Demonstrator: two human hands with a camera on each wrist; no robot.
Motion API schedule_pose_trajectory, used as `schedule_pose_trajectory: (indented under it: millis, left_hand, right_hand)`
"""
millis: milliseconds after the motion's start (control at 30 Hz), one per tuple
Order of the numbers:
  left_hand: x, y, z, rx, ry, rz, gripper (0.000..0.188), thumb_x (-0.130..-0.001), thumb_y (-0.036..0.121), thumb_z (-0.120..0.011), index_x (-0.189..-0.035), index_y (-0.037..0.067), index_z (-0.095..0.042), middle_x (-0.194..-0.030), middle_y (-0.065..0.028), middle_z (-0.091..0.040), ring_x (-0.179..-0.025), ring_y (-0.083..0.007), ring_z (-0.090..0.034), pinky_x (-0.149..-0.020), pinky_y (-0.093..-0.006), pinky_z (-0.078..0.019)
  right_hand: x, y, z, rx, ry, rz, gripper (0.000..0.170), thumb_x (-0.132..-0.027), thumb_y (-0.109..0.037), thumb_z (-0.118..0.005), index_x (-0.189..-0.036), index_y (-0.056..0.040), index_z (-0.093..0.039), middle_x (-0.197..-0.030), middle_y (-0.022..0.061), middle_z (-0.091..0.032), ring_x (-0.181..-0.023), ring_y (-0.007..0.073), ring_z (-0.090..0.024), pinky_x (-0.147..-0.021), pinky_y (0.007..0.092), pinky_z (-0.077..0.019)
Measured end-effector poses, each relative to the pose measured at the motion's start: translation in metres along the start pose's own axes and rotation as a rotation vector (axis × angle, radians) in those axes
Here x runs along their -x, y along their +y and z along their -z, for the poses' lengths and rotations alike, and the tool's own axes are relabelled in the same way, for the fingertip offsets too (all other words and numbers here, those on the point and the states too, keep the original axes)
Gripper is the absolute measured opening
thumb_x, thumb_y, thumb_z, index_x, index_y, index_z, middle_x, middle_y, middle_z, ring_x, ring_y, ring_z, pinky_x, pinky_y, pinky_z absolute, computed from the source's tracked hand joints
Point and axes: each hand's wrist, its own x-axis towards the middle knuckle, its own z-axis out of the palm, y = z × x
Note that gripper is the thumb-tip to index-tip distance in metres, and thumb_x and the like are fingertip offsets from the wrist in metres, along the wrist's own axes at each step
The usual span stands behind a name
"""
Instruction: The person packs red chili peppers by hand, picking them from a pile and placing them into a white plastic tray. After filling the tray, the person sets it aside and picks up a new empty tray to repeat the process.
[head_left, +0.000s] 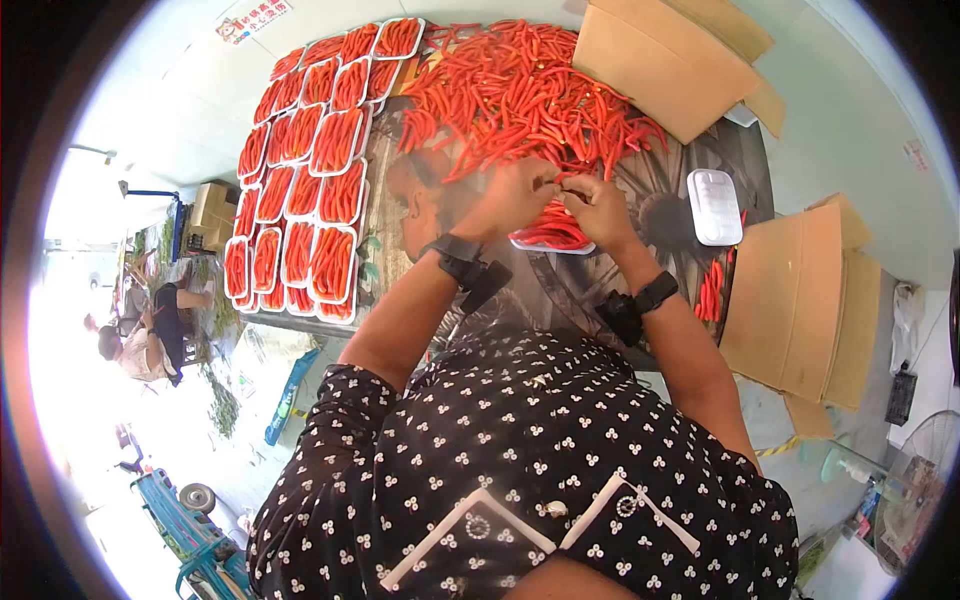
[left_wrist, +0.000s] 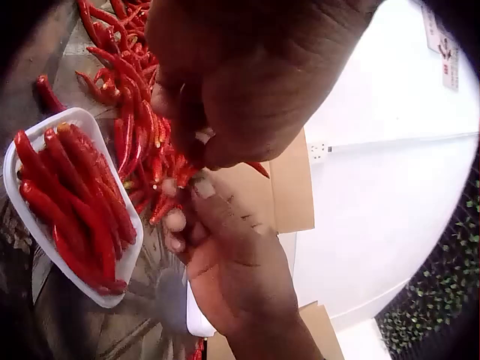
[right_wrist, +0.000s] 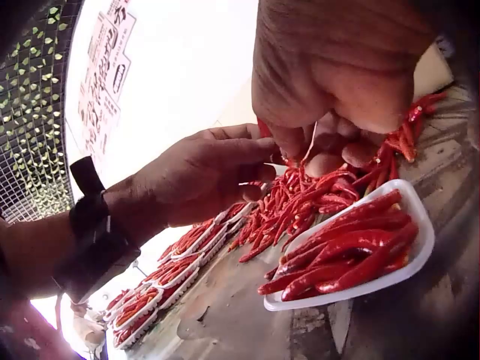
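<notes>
My left hand (head_left: 512,198) and right hand (head_left: 602,212) meet at the fingertips over the table, just above a white foam tray (right_wrist: 426,238) part filled with red chilies (right_wrist: 352,259). Between them is a red chili (right_wrist: 264,129), mostly covered by fingers; its thin tip juts out past the left hand (left_wrist: 262,82) in the left wrist view. Thumb and fingers of the right hand (right_wrist: 337,75) pinch at it from the other side. Behind the hands spreads a big heap of loose red chilies (head_left: 520,95).
Stacked filled trays (head_left: 300,175) stand at the table's left. Right of the hands lies a stack of white trays (head_left: 714,207), with a few chilies (head_left: 710,292) near it. One cardboard box (head_left: 670,65) is at the back, another box (head_left: 785,300) at the right edge.
</notes>
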Motion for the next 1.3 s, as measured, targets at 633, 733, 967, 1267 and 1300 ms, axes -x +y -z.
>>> schedule_pose_trajectory:
  millis: [633,733,967,1267,1300]
  left_hand:
    - [-0.009,-0.047,-0.008,-0.521,-0.191,-0.102,0.015,-0.08,0.014,-0.055,-0.091,0.009,-0.063,-0.091,-0.015,-0.064,-0.089,-0.0333,-0.062,-0.075,-0.0447,-0.0494]
    - [-0.011,-0.05,-0.011,-0.602,-0.258,-0.015,0.021,-0.085,0.023,-0.054,-0.099,0.013,-0.064,-0.099,-0.0121,-0.065,-0.094,-0.0303,-0.062,-0.078,-0.0422,-0.0499]
    - [-0.008,-0.064,-0.018,-0.409,-0.155,-0.059,0.013,-0.078,0.011,-0.057,-0.09,0.008,-0.062,-0.092,-0.0155,-0.063,-0.089,-0.0343,-0.062,-0.075,-0.0446,-0.0489]
    - [-0.006,-0.067,-0.021,-0.379,-0.108,-0.128,0.011,-0.077,0.011,-0.058,-0.087,0.007,-0.061,-0.088,-0.0146,-0.063,-0.087,-0.0349,-0.061,-0.075,-0.0452,-0.0484]
    - [-0.006,-0.067,-0.021,-0.379,-0.108,-0.128,0.011,-0.077,0.011,-0.058,-0.087,0.007,-0.061,-0.088,-0.0146,-0.063,-0.087,-0.0349,-0.061,-0.075,-0.0452,-0.0484]
  right_hand:
    - [0.014,0.011,0.012,0.425,0.074,0.041,0.017,-0.079,-0.009,-0.061,-0.094,-0.0059,-0.068,-0.089,0.0133,-0.065,-0.081,0.0305,-0.065,-0.073,0.0376,-0.0506]
    - [0.014,0.006,0.011,0.409,0.063,0.038,0.017,-0.078,-0.009,-0.06,-0.093,-0.0069,-0.068,-0.087,0.0143,-0.063,-0.081,0.0325,-0.063,-0.073,0.0397,-0.0498]
    - [0.015,0.009,0.006,0.449,0.063,0.06,0.017,-0.079,-0.008,-0.058,-0.093,-0.0077,-0.068,-0.088,0.0149,-0.063,-0.082,0.0348,-0.062,-0.073,0.0416,-0.0489]
    - [0.013,0.009,0.006,0.453,0.01,0.064,0.018,-0.079,-0.009,-0.058,-0.094,-0.0074,-0.069,-0.09,0.0154,-0.063,-0.085,0.0349,-0.062,-0.075,0.0419,-0.049]
    - [0.013,0.009,0.005,0.449,0.003,0.069,0.019,-0.079,-0.009,-0.058,-0.095,-0.0074,-0.069,-0.091,0.0152,-0.064,-0.086,0.0345,-0.062,-0.076,0.0415,-0.0491]
